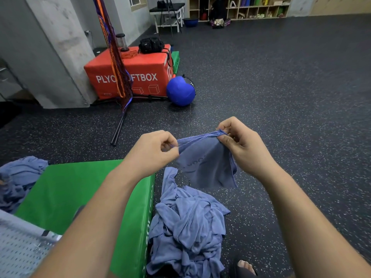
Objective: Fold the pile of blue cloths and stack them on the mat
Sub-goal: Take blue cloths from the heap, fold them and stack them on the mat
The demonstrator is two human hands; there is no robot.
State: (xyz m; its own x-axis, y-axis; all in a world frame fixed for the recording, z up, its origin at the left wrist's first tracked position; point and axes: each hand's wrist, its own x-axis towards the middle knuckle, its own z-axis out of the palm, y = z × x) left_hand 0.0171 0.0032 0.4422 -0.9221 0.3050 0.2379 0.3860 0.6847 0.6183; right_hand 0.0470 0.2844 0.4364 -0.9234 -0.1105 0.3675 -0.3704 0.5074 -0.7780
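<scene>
Left grip (153, 153) and right grip (243, 148) pinched tight on top hem of blue cloth (206, 166), open floor (281, 87) beyond

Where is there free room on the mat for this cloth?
The mat is bare on top, from the heap at its left to its right edge. Crowded: the floor beside that edge, under the pile.

Gym, plyo box (130, 75), medicine ball (180, 91)

The green mat (66, 189) is lying open across its middle, with crumpled cloths (18, 177) crowding its far left corner. The pile (186, 223) is blocking the floor (281, 97) just beside the mat's right edge.
</scene>
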